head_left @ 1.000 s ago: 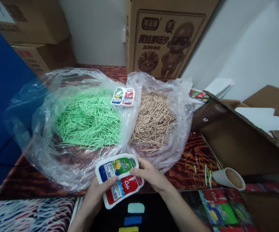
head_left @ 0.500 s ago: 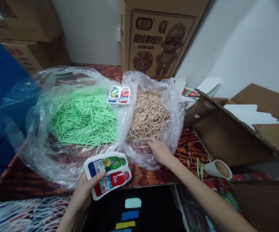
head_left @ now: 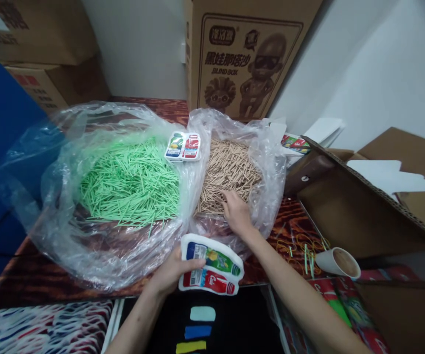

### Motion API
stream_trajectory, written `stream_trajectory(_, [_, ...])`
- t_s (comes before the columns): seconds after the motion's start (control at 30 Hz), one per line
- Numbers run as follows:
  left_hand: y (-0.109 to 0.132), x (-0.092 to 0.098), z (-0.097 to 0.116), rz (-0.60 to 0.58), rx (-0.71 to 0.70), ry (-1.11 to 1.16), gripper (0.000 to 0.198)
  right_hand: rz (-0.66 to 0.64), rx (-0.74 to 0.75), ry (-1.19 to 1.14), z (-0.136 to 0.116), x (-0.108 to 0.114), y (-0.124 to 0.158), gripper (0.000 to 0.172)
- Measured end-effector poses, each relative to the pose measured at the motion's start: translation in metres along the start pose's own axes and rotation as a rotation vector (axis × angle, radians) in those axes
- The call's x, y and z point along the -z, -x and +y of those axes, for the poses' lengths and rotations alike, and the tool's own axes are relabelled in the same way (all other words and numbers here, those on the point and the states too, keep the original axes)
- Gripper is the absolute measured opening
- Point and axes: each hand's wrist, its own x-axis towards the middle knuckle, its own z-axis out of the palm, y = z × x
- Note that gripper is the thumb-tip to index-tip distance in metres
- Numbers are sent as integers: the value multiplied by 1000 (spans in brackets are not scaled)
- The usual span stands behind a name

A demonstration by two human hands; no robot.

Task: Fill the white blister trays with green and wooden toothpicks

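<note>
My left hand (head_left: 171,272) grips a white double pack (head_left: 211,265) printed with a green bottle and a red bottle, held just over the table's front edge. My right hand (head_left: 236,214) reaches into a clear plastic bag (head_left: 271,162) and rests on a heap of tan sticks (head_left: 229,172); its fingers lie curled among them. To the left, a bigger clear bag (head_left: 50,196) holds a heap of green sticks (head_left: 131,182). A second double pack (head_left: 183,146) lies between the two heaps.
A printed cardboard box (head_left: 245,54) stands behind the bags, with more boxes (head_left: 42,44) at the back left. An open carton (head_left: 374,206) lies to the right. A paper cup (head_left: 339,262) lies on its side beside rubber bands (head_left: 300,243) on the wooden table (head_left: 24,275).
My right hand left the double pack and went into the bag of tan sticks. My left hand carried the pack to the right, and it now lies flatter.
</note>
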Motion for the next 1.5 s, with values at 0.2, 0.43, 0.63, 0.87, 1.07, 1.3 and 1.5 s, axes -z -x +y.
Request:
stream_trajectory(0.2, [-18,14,-9,10,23,122,45,-301,153,-207,-4,-1,58,19])
stream_trajectory(0.43, [-7,16,-1,8,31,136,56,-591,87,-397,-6,7,59,20])
stream_trajectory(0.63, [-18,18,-2,98,122,14,37,-317,-34,-194,12,-2,29,25])
stream_trajectory(0.87, [-21,18,-3,83,126,23,37,-269,4,-265,18,-5,14,36])
stream_trajectory(1.07, [-20,13,-1,131,104,28,35,-255,-13,-340,13,-7,14,41])
stream_trajectory(1.3, [-12,5,0,191,-83,94,39,-359,-387,-1242,-17,22,56,48])
stream_trajectory(1.5, [-11,-9,0,214,-221,120,43,-241,-696,-1276,-54,-1,80,43])
